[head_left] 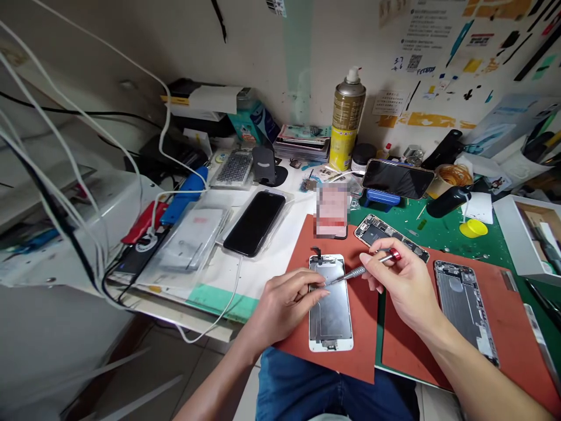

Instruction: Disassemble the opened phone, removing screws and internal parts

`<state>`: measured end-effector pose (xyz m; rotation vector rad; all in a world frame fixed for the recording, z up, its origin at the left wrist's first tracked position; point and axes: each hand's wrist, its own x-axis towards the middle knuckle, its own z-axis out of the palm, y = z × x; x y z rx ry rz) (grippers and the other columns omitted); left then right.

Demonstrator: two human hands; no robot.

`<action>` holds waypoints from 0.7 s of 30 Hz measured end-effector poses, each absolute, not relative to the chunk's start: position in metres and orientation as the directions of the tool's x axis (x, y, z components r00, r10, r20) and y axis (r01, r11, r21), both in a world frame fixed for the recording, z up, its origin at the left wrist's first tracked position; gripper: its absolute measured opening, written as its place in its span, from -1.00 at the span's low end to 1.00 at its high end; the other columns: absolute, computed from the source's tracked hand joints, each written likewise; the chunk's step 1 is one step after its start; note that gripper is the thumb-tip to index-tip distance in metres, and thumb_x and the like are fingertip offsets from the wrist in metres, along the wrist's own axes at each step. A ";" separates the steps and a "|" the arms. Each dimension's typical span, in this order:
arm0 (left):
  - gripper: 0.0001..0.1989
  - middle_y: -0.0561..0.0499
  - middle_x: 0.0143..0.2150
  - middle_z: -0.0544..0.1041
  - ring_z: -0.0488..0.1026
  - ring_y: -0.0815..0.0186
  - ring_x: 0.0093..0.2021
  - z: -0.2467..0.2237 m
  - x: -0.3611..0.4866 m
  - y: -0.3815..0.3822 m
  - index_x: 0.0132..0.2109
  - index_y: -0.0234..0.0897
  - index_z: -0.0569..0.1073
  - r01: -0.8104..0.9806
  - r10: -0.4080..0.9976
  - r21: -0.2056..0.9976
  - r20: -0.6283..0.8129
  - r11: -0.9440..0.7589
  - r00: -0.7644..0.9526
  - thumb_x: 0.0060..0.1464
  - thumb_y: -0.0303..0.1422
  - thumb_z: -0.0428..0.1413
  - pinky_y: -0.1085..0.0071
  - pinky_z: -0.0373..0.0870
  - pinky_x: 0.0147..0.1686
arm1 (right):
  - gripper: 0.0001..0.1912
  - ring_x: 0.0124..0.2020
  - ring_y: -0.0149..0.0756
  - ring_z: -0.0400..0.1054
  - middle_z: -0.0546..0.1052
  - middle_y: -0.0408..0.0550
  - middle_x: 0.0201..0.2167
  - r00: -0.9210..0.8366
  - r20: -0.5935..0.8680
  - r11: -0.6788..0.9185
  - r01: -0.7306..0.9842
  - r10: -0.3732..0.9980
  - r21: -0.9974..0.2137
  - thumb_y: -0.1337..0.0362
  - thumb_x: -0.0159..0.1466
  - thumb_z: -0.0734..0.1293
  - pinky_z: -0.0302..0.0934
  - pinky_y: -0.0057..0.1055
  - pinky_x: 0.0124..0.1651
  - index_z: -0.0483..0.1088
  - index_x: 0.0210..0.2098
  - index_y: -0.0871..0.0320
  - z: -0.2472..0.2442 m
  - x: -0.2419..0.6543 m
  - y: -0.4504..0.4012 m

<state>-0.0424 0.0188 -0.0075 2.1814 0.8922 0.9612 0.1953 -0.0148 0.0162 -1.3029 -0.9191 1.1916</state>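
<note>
A white-framed phone screen (331,321) lies with its metal-backed inner side up on the reddish-brown mat (363,345). My right hand (405,283) holds a slim screwdriver (358,271) with a red end cap, slanting down to the left. Its tip is over the metal back, close to the fingertips of my left hand (284,304). Those fingers are pinched together above the screen's left side; whatever is between them is too small to make out. Beyond my right hand rests an opened phone (372,230) with its circuit board showing, partly covered by my fingers.
A gutted phone housing (465,304) lies on the right mat. Behind stand a propped-up phone (398,178), a spray can (347,120) and a pot of rubber bands (451,175). Left are a black phone (255,223) and white cables (234,286). An open white box (526,234) stands far right.
</note>
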 end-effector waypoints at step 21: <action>-0.95 0.10 -0.22 0.67 0.64 0.39 -0.23 -0.014 -0.045 0.018 -0.12 -0.21 0.53 0.341 0.707 0.657 0.432 -0.672 0.561 0.33 -0.46 0.20 0.49 0.47 -0.27 | -0.74 -0.51 -0.41 0.43 0.49 -0.22 -0.50 0.271 0.013 0.008 0.018 0.962 -1.000 0.13 0.30 0.53 0.35 -0.52 -0.47 0.44 -0.18 0.08 0.020 0.187 -0.025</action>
